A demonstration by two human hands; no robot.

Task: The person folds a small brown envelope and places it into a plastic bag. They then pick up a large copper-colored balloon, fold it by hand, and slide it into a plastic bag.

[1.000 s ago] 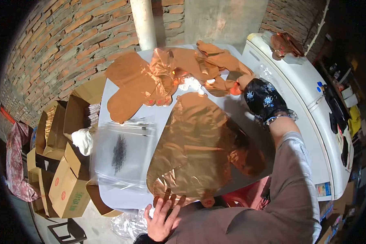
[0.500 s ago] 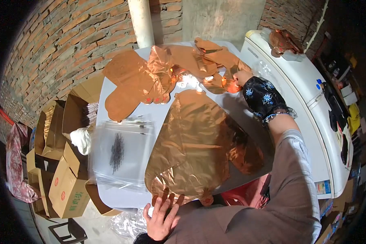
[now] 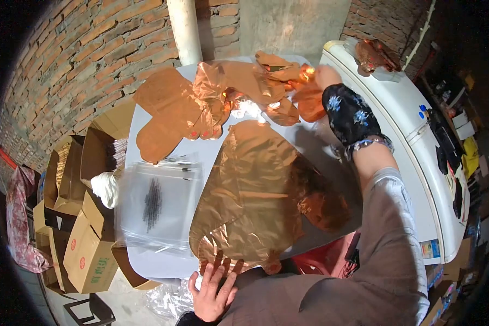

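Note:
A large flat copper-coloured foil balloon (image 3: 250,190) lies across the front of the table, its narrow end pointing away from me. My left hand (image 3: 214,290) rests at its near edge, fingers spread on the foil, with a bit of something white by the thumb. At the far right, my right hand (image 3: 327,77) is closed at the end of a smaller foil balloon piece (image 3: 311,103) and slightly blurred. More flat foil balloons (image 3: 165,103) lie folded and overlapping along the back, with small white pieces (image 3: 247,110) in front of them.
A stack of clear plastic bags (image 3: 157,212) lies on the table's left side. Open cardboard boxes (image 3: 89,244) crowd the floor there. A white freezer (image 3: 402,136) borders the right, with crumpled foil (image 3: 376,56) on top. A white pipe (image 3: 185,32) stands behind the table.
My right hand has moved away toward the back edge, lifting and pulling the small foil piece's end with it. My left hand stays on the large balloon's near edge.

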